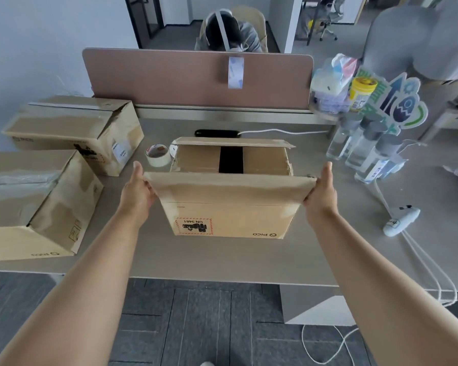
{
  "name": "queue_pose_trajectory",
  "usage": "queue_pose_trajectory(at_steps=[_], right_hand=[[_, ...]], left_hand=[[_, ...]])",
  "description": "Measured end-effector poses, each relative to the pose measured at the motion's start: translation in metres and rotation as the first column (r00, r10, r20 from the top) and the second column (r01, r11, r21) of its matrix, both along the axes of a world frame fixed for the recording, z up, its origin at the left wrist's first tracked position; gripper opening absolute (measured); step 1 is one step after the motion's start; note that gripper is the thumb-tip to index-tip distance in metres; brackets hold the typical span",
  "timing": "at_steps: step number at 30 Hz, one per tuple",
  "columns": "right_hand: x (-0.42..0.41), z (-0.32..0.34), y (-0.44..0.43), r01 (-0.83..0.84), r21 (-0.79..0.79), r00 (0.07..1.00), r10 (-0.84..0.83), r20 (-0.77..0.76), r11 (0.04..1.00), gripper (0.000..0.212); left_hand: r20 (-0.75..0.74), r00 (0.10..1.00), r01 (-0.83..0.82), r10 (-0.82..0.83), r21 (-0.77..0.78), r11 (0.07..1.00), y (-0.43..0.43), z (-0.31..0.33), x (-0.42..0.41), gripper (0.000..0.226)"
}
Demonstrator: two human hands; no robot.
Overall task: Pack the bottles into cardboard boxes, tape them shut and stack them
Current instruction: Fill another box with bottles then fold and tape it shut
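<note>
A cardboard box (pixel 230 207) stands on the desk in front of me. Its two side flaps are folded in, leaving a dark gap in the middle. My left hand (pixel 138 190) grips the left end of the box's near flap, and my right hand (pixel 321 192) grips its right end. The far flap stands up behind. Several clear bottles (pixel 365 151) with grey caps stand at the right. A roll of tape (pixel 158 154) lies just left of the box. Two closed boxes sit at the left, one near (pixel 37 202), one further back (pixel 72 128).
A brown desk divider (pixel 196 77) with a strip of tape on it runs along the back; a person sits behind it. A black object and white cable lie behind the box. A white controller (pixel 401 220) with cords lies at the right. A shelf with a yellow-lidded jar stands back right.
</note>
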State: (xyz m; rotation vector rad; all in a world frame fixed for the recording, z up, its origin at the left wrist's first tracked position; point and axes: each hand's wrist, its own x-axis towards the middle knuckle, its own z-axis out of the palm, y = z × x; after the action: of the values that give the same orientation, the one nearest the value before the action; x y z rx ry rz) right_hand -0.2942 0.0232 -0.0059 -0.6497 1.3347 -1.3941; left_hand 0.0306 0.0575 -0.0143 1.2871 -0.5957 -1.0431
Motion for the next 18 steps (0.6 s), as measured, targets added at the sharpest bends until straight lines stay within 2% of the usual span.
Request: queue_pose_trajectory(at_steps=[2, 4, 6, 8, 10, 12, 13, 15, 18], right_hand=[[-0.007, 0.000, 0.000, -0.184, 0.041, 0.980, 0.180, 0.084, 0.982, 0.062], [-0.013, 0.001, 0.000, -0.374, 0.077, 0.924, 0.365, 0.110, 0.924, 0.065], [-0.017, 0.005, 0.001, -0.498, 0.147, 0.867, 0.494, 0.063, 0.855, 0.052], [-0.017, 0.004, 0.000, -0.549, 0.167, 0.828, 0.560, -0.024, 0.819, 0.033], [-0.013, -0.001, 0.000, -0.567, 0.176, 0.789, 0.592, -0.166, 0.805, 0.016], [-0.005, -0.006, 0.001, -0.552, 0.214, 0.698, 0.587, -0.410, 0.806, 0.004], [-0.001, -0.009, 0.001, -0.546, 0.233, 0.631, 0.578, -0.518, 0.805, 0.005], [0.008, -0.014, 0.005, -0.573, 0.274, 0.499, 0.594, -0.631, 0.773, 0.015], [0.021, -0.019, 0.016, -0.616, 0.365, 0.236, 0.606, -0.760, 0.698, 0.052]], left_hand=[[0.042, 0.972, 0.229, -0.230, 0.029, 0.973, 0.009, 0.000, 0.010, 0.052], [0.128, 0.924, 0.354, -0.361, 0.078, 0.932, 0.018, -0.001, 0.017, 0.054], [0.166, 0.891, 0.405, -0.422, 0.131, 0.905, 0.022, 0.001, 0.020, 0.052], [0.303, 0.819, 0.452, -0.487, 0.182, 0.874, 0.022, 0.004, 0.017, 0.038], [0.472, 0.682, 0.491, -0.559, 0.271, 0.828, 0.022, 0.009, 0.012, 0.016], [0.568, 0.542, 0.519, -0.619, 0.353, 0.779, 0.019, 0.010, 0.006, 0.022], [0.606, 0.468, 0.517, -0.644, 0.403, 0.755, 0.016, 0.009, 0.003, 0.029], [0.675, 0.303, 0.488, -0.672, 0.496, 0.719, 0.014, 0.007, -0.002, 0.040], [0.742, 0.101, 0.432, -0.663, 0.568, 0.701, 0.012, 0.001, -0.011, 0.055]])
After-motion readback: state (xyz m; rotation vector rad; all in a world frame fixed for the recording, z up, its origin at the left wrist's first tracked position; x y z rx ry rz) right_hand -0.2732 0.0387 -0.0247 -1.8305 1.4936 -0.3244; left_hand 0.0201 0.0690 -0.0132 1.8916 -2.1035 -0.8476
